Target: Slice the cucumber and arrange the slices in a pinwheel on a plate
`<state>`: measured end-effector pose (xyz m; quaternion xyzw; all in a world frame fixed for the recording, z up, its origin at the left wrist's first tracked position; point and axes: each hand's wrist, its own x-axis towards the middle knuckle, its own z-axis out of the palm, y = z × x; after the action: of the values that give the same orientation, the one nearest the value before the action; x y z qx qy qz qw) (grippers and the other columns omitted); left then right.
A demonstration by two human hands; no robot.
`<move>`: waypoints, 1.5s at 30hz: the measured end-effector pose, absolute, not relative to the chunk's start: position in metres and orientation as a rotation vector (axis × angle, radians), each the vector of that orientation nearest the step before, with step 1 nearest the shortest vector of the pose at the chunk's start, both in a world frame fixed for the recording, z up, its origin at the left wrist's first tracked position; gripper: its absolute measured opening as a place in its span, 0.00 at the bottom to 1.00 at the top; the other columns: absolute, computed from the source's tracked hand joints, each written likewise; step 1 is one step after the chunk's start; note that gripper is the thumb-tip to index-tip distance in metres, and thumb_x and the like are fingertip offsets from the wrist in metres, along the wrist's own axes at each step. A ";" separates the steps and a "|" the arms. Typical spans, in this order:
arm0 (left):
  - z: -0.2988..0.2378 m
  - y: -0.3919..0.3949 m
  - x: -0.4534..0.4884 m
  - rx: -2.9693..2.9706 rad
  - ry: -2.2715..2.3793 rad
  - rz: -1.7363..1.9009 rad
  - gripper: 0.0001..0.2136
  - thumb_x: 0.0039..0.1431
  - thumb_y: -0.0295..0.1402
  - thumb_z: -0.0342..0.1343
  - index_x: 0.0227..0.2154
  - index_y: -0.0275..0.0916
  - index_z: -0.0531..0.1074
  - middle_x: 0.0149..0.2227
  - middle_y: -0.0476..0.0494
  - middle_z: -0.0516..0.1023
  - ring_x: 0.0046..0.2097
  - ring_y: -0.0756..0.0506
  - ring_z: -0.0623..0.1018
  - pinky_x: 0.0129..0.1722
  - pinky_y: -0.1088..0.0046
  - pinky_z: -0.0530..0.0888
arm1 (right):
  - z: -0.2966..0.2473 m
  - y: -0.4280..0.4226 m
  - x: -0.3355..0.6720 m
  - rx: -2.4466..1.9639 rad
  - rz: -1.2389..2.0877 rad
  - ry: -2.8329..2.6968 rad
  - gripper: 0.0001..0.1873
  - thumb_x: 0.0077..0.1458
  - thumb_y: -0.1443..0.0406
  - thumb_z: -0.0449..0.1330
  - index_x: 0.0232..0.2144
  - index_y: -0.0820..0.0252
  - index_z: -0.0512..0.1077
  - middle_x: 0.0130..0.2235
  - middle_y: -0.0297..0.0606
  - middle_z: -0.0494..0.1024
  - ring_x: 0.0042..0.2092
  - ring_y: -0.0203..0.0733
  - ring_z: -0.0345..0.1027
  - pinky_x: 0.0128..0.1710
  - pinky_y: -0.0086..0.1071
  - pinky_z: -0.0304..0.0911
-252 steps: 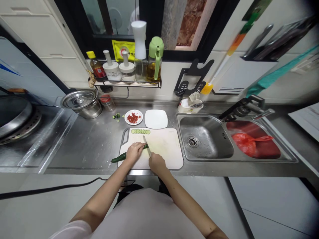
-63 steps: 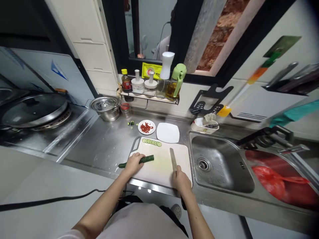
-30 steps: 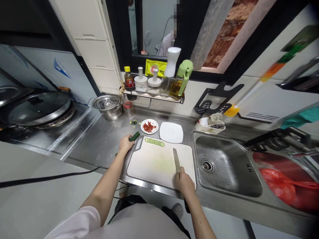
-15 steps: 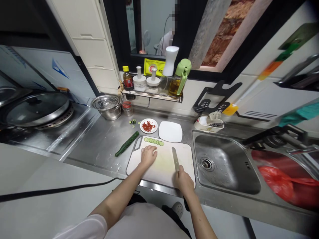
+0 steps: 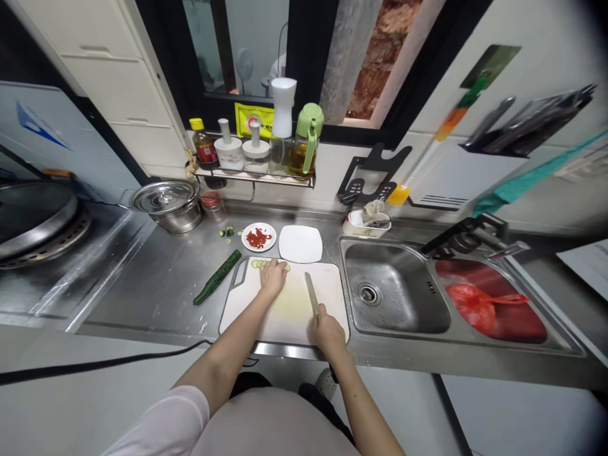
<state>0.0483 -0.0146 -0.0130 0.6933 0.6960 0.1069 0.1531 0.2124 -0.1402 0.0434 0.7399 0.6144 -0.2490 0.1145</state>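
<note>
left hand (image 5: 273,277) over cucumber slices (image 5: 259,263), grip unclear, right hand (image 5: 329,332) closed round knife (image 5: 311,293), cucumber (image 5: 217,277) at ten o'clock from board (image 5: 297,320)

Gap on cutting board (image 5: 291,316) between left hand (image 5: 273,277) and knife (image 5: 311,294); square plate (image 5: 300,244) blocks beyond

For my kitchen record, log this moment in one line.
left hand: at cucumber slices | right hand: holding knife | cucumber: beside cutting board

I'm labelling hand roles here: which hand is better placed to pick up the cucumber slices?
Probably the left hand: its fingers are right at the row of cucumber slices, hiding part of it. The right hand grips the knife and sits farther away.
</note>
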 end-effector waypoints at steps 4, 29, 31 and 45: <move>-0.015 -0.016 0.049 1.995 1.998 0.338 0.14 0.63 0.36 0.49 0.49 0.47 0.73 0.47 0.40 0.72 0.51 0.39 0.70 0.50 0.61 0.61 | 0.042 -0.140 0.214 2.160 -0.726 1.817 0.16 0.62 0.68 0.41 0.50 0.61 0.61 0.41 0.48 0.78 0.44 0.47 0.73 0.36 0.34 0.58; -0.010 -0.078 -0.010 1.555 1.983 0.522 0.08 0.57 0.31 0.54 0.39 0.46 0.75 0.36 0.50 0.81 0.40 0.47 0.77 0.43 0.72 0.66 | 0.044 -0.145 0.218 2.029 -0.646 1.981 0.15 0.66 0.64 0.40 0.50 0.59 0.61 0.39 0.45 0.78 0.42 0.45 0.73 0.35 0.32 0.54; -0.010 -0.075 -0.013 1.597 2.015 0.504 0.10 0.57 0.32 0.55 0.41 0.46 0.75 0.37 0.49 0.81 0.42 0.46 0.77 0.45 0.70 0.65 | 0.046 -0.147 0.216 1.965 -0.650 2.048 0.15 0.66 0.63 0.41 0.49 0.58 0.62 0.40 0.45 0.78 0.42 0.45 0.73 0.35 0.32 0.54; -0.014 -0.065 -0.018 1.544 2.069 0.418 0.08 0.56 0.34 0.57 0.38 0.47 0.75 0.39 0.50 0.81 0.46 0.44 0.76 0.47 0.67 0.65 | 0.066 -0.144 0.187 1.637 -0.657 2.237 0.13 0.64 0.68 0.43 0.47 0.59 0.63 0.40 0.48 0.78 0.43 0.48 0.72 0.38 0.34 0.56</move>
<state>-0.0176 -0.0653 -0.0139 0.5700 0.7640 0.1543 0.2600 0.1872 -0.1444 0.0660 0.5685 0.7769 -0.2280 0.1458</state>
